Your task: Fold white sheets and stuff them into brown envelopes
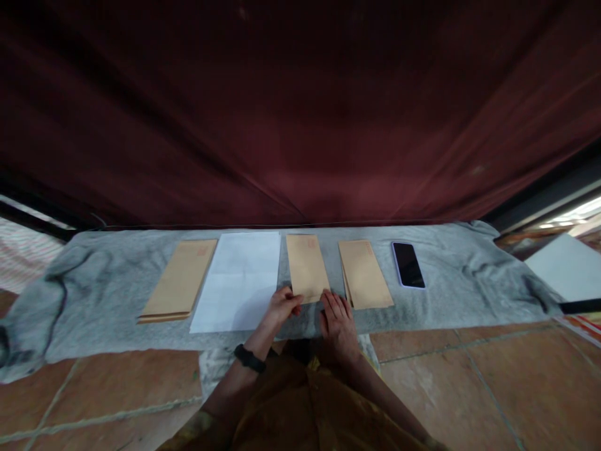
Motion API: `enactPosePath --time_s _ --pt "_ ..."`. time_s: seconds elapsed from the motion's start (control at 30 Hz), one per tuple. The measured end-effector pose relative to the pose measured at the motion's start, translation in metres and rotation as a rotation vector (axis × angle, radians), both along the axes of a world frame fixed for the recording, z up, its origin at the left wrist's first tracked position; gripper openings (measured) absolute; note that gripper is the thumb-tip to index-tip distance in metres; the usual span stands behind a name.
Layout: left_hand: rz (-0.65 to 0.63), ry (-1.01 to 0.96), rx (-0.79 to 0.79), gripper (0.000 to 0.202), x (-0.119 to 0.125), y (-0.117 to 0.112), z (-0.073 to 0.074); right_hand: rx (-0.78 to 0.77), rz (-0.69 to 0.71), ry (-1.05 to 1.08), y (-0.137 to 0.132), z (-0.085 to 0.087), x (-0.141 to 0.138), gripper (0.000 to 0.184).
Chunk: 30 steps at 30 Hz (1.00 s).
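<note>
A brown paper envelope lies lengthwise in front of me, with a faint red print at its far end and a crease along its near edge. My left hand pinches its near left corner between thumb and fingers. At the near right corner, my right hand rests with its fingers stretched out, the fingertips touching the envelope's edge. White paper sheets lie just left of the envelope. To the right is a small pile of brown envelopes, close to my right fingers.
A thicker stack of brown envelopes sits at the left. A phone with a pale purple case lies at the right. Grey cloth covers the bench; a dark red curtain hangs behind it. Tiled floor shows below.
</note>
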<state>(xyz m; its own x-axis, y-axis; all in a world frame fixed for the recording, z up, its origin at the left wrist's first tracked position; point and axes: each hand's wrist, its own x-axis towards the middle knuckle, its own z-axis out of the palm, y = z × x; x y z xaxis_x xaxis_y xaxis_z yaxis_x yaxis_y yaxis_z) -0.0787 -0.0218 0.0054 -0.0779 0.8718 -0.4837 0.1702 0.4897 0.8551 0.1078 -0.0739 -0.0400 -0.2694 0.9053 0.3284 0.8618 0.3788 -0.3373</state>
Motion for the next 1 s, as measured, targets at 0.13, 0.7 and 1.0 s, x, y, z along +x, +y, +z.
enactPosePath --time_s 0.13,0.7,1.0 --pt "0.002 -0.093 0.005 0.034 0.001 -0.002 0.011 -0.029 0.009 0.013 0.007 0.008 -0.011 0.047" --pt "0.208 -0.282 0.103 0.050 0.023 -0.012 0.029 -0.362 -0.323 1.377 0.047 0.049 -0.013 0.032" --pt "0.155 -0.387 0.038 0.044 0.028 -0.020 0.006 -0.688 -0.389 1.885 0.030 0.023 -0.048 0.031"
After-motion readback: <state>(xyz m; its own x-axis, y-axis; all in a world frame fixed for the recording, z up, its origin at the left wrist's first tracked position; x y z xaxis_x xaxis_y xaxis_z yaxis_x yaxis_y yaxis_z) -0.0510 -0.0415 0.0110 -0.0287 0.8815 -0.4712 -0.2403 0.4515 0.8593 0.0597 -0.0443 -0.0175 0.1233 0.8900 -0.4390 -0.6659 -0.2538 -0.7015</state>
